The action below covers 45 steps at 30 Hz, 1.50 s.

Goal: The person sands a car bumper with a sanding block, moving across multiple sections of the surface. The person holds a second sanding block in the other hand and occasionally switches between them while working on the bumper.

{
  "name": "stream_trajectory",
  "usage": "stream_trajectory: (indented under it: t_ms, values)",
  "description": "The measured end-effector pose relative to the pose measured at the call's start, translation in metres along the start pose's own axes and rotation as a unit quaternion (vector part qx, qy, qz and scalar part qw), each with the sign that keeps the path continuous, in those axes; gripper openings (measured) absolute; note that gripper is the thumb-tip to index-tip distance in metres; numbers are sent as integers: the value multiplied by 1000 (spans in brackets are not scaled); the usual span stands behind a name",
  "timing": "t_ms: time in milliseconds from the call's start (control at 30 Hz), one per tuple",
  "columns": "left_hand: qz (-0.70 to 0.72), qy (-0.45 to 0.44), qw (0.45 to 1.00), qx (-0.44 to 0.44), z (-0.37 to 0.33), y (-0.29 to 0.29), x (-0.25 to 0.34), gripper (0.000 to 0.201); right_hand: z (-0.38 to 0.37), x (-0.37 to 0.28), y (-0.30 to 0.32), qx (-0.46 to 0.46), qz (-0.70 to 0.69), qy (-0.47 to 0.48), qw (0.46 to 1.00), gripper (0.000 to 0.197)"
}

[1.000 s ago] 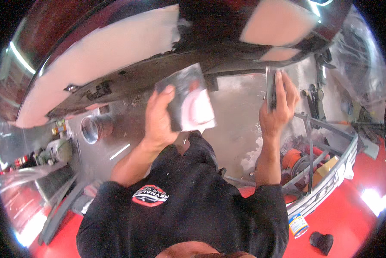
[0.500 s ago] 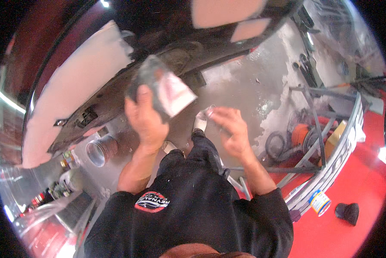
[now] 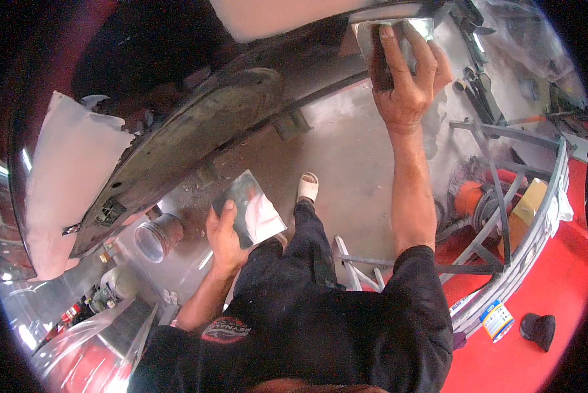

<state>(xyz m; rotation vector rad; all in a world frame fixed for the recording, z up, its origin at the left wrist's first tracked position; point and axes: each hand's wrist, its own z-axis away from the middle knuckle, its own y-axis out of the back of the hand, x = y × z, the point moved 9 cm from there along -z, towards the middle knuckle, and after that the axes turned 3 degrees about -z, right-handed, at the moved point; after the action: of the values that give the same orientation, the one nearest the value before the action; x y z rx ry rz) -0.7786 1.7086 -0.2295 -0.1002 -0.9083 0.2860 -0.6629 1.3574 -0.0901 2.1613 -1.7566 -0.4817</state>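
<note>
My left hand [image 3: 226, 239] grips a flat, dark, shiny plate [image 3: 240, 208] by its near left edge, thumb on top. A smear of pale pink body filler [image 3: 262, 213] lies on the plate's right part. My right hand [image 3: 411, 82] is raised at the far right with its fingers spread over a thin, shiny spreader [image 3: 366, 40]. That spreader is held up at the lower edge of a dark car body panel [image 3: 189, 49]; whether it touches is hard to tell. Pale pink filler patches cover the panel's top [image 3: 268, 18] and left side [image 3: 71, 157].
A bucket [image 3: 155, 238] stands on the floor under the panel at left. To the right is a grey metal frame [image 3: 494, 190], with an orange machine [image 3: 468, 196] and a cardboard box [image 3: 530, 200] behind it. A can [image 3: 496, 321] and a black cap [image 3: 538, 331] lie on red flooring.
My right hand has moved from near my middle up and away to the panel's edge. My left hand with the plate has dropped lower and nearer to me.
</note>
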Motion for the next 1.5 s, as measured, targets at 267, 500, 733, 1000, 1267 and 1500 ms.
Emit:
stream_trajectory:
  t_ms: [267, 500, 733, 1000, 1267, 1500]
  values:
    - [25, 26, 999, 18, -14, 1, -12, 45, -5, 4, -16, 24, 26, 26, 999, 51]
    - [24, 60, 997, 39, -27, 8, -30, 43, 36, 11, -47, 61, -42, 29, 997, 60]
    - [-42, 29, 998, 44, -40, 20, -43, 32, 99, 17, -63, 17, -42, 6, 999, 55]
    - [2, 65, 996, 58, -24, 7, -45, 34, 47, 10, -20, -27, -28, -31, 999, 48]
    - [21, 81, 996, 35, -15, -13, -43, 30, 0, 5, -19, -16, -10, -2, 1000, 52]
    - [21, 52, 998, 12, -21, -12, -46, 30, 61, 3, -38, -27, -35, -15, 999, 51]
